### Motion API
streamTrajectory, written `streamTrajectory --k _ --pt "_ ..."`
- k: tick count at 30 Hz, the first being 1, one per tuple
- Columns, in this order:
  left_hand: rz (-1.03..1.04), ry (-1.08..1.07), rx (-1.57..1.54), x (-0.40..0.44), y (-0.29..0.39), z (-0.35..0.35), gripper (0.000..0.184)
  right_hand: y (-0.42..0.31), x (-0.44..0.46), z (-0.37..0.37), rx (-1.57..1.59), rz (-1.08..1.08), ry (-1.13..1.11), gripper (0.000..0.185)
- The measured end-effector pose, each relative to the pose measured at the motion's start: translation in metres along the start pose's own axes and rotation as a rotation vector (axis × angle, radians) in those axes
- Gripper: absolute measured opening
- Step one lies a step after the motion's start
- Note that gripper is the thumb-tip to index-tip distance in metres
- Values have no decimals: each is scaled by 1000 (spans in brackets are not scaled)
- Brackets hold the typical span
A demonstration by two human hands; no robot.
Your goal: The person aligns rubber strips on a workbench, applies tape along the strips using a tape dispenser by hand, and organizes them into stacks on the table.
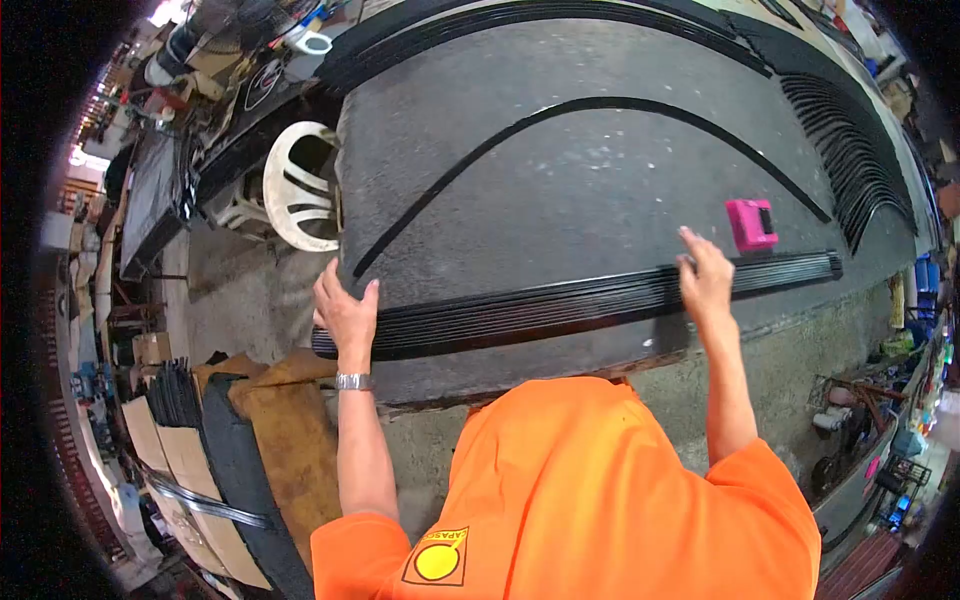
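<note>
A flat row of long black strips (520, 313) lies side by side along the near edge of the dark table. At the row's left end is my left hand (346, 312), thumb and fingers spread apart; whether it touches the strips I cannot tell. Over the right part of the row my right hand (708, 280) has its fingers stretched out, with nothing gripped. A single black strip (600, 103) lies in a wide arc across the tabletop beyond. Near my right hand sits a pink object with a dark side (751, 224).
More black strips (540, 12) lie along the table's far edge, and curved ones (850, 150) are stacked at the right. A white plastic chair (290, 190) stands against the left side. Cardboard (185, 470) and brown sheets (285, 420) are at the lower left.
</note>
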State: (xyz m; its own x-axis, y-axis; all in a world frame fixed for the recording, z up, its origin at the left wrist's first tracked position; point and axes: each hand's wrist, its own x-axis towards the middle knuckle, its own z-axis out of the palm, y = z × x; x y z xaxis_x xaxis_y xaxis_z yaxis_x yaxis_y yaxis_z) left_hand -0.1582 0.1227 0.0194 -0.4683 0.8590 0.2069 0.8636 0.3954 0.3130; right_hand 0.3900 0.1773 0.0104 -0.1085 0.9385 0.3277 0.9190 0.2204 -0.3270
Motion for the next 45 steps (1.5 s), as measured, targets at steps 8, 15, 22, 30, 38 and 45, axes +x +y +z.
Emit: streamTrajectory --k 8,15,22,30,38,45 --pt "206 -110 -220 42 -19 30 83 -197 33 96 241 -212 -202 66" --pt "256 -146 -297 45 -20 43 69 -252 69 140 244 -257 -226 73" --pt "306 -90 -243 37 -12 42 54 -251 104 151 174 -234 -217 72" --pt "241 -95 -307 32 -5 36 56 -266 116 153 193 -341 -243 72" --pt "201 -96 -282 25 -3 39 52 -301 87 155 232 -450 -340 72" --pt "204 -96 -249 23 -6 42 50 -308 89 159 191 -469 -319 70"
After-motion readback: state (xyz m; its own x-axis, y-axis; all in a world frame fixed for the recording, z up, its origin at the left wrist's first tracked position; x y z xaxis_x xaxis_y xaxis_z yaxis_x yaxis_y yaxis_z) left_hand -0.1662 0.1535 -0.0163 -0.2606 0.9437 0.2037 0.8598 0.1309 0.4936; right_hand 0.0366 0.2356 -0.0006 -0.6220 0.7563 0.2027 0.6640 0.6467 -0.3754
